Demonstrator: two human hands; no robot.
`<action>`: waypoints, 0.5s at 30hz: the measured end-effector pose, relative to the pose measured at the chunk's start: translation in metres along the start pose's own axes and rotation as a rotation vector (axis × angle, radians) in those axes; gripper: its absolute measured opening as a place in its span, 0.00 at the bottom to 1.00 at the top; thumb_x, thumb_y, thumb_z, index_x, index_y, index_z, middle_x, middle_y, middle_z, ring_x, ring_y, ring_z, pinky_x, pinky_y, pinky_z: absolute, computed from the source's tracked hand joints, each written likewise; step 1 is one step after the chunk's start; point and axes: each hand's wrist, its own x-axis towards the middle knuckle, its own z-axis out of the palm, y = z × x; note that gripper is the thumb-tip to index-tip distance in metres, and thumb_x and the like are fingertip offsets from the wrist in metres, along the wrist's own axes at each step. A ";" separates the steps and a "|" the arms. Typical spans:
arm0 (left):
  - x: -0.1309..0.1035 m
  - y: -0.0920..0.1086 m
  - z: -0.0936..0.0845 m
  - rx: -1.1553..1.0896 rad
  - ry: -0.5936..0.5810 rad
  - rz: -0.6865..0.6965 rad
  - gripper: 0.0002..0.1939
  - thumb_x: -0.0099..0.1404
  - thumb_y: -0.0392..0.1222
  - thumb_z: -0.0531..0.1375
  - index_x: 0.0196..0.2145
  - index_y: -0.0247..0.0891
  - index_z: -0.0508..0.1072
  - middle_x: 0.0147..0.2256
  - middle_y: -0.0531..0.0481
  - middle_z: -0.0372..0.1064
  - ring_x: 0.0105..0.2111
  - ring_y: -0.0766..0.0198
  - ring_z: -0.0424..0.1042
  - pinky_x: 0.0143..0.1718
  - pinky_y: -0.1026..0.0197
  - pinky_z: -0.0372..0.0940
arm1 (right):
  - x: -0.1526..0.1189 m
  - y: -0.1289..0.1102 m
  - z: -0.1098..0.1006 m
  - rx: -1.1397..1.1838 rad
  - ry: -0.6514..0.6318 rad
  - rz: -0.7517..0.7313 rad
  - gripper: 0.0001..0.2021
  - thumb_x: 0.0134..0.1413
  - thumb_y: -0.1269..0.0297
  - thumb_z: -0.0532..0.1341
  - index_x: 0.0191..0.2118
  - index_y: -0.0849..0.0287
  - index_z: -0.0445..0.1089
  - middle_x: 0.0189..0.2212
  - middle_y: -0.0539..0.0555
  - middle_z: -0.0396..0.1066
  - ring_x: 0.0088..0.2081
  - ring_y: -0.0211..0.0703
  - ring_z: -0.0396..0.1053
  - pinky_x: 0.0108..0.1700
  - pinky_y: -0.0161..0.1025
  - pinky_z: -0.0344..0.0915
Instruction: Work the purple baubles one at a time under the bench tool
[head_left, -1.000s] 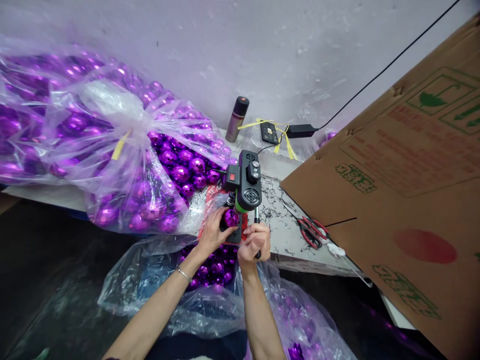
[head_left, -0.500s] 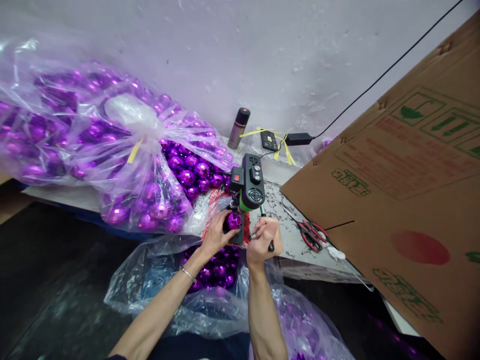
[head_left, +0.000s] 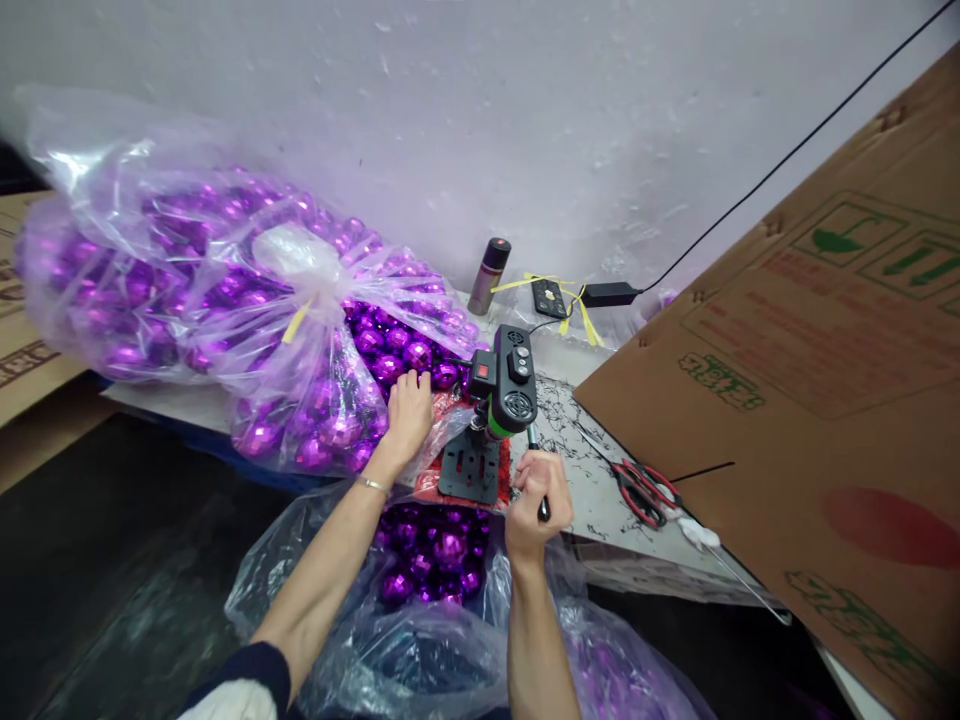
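My left hand (head_left: 410,410) is at the edge of the shiny purple faceted balls (head_left: 416,355) spilling from the bag mouth. Its fingers reach forward over them and no ball shows in its grasp; the fingertips are partly hidden. My right hand (head_left: 541,490) is wrapped round the black-gripped lever handle (head_left: 544,510) of a small black bench drill press (head_left: 512,375). Under the drill head, the slotted black base plate (head_left: 469,468) is bare, on red material (head_left: 436,485). Below the table edge, more purple balls (head_left: 435,555) lie in an open clear bag (head_left: 360,640).
A large knotted clear bag (head_left: 300,260) of purple balls fills the left. Behind the press stand a dark spray can (head_left: 489,277) and a black power adapter (head_left: 609,293). Red-handled scissors (head_left: 646,492) lie beside a big cardboard box (head_left: 787,330). Black shavings litter the tabletop (head_left: 581,470).
My left hand has left the base plate and moved up and left to the loose balls. The ball it held on the plate is gone from there. My right hand still grips the lever handle.
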 end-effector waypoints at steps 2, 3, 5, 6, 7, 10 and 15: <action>0.021 -0.001 0.007 0.079 -0.051 -0.035 0.19 0.68 0.29 0.55 0.54 0.31 0.76 0.52 0.25 0.76 0.59 0.33 0.72 0.63 0.32 0.63 | 0.000 0.000 -0.001 -0.006 -0.015 -0.008 0.19 0.74 0.70 0.53 0.27 0.55 0.62 0.26 0.47 0.65 0.30 0.35 0.67 0.33 0.36 0.62; 0.026 -0.001 0.009 0.092 -0.060 -0.041 0.19 0.68 0.28 0.55 0.53 0.32 0.76 0.51 0.25 0.76 0.59 0.34 0.72 0.63 0.32 0.63 | 0.000 0.000 -0.002 -0.011 -0.021 -0.008 0.19 0.74 0.69 0.53 0.27 0.55 0.62 0.26 0.47 0.66 0.30 0.36 0.67 0.33 0.36 0.62; 0.028 0.001 0.012 0.121 -0.080 -0.047 0.21 0.68 0.26 0.53 0.54 0.31 0.76 0.53 0.24 0.75 0.59 0.34 0.73 0.63 0.31 0.62 | 0.000 0.001 -0.003 -0.028 -0.026 -0.007 0.18 0.74 0.69 0.53 0.27 0.55 0.62 0.26 0.47 0.66 0.29 0.36 0.67 0.33 0.37 0.62; 0.027 0.003 0.011 0.154 -0.102 -0.052 0.22 0.68 0.25 0.52 0.56 0.31 0.75 0.55 0.23 0.74 0.59 0.35 0.73 0.63 0.31 0.62 | -0.001 0.002 -0.004 -0.039 -0.026 -0.004 0.18 0.74 0.68 0.53 0.27 0.55 0.62 0.26 0.48 0.66 0.29 0.37 0.67 0.34 0.37 0.62; 0.025 0.004 0.009 0.197 -0.129 -0.056 0.23 0.68 0.25 0.52 0.58 0.29 0.74 0.57 0.22 0.73 0.59 0.35 0.73 0.63 0.32 0.62 | -0.001 0.002 -0.004 -0.051 -0.028 0.000 0.18 0.74 0.68 0.52 0.28 0.55 0.62 0.26 0.48 0.66 0.29 0.37 0.67 0.34 0.38 0.62; 0.016 0.007 -0.007 0.232 -0.176 -0.011 0.27 0.70 0.32 0.59 0.65 0.27 0.66 0.61 0.23 0.70 0.61 0.37 0.72 0.64 0.36 0.65 | -0.002 0.002 -0.004 -0.066 -0.030 0.000 0.19 0.74 0.67 0.52 0.27 0.54 0.62 0.26 0.48 0.66 0.30 0.38 0.67 0.33 0.39 0.62; -0.021 0.010 -0.038 -0.285 -0.093 0.017 0.33 0.68 0.53 0.67 0.64 0.37 0.67 0.59 0.37 0.74 0.58 0.45 0.76 0.62 0.45 0.70 | 0.004 -0.004 -0.003 -0.024 -0.034 0.016 0.18 0.74 0.68 0.53 0.28 0.55 0.63 0.26 0.47 0.66 0.30 0.36 0.67 0.33 0.37 0.62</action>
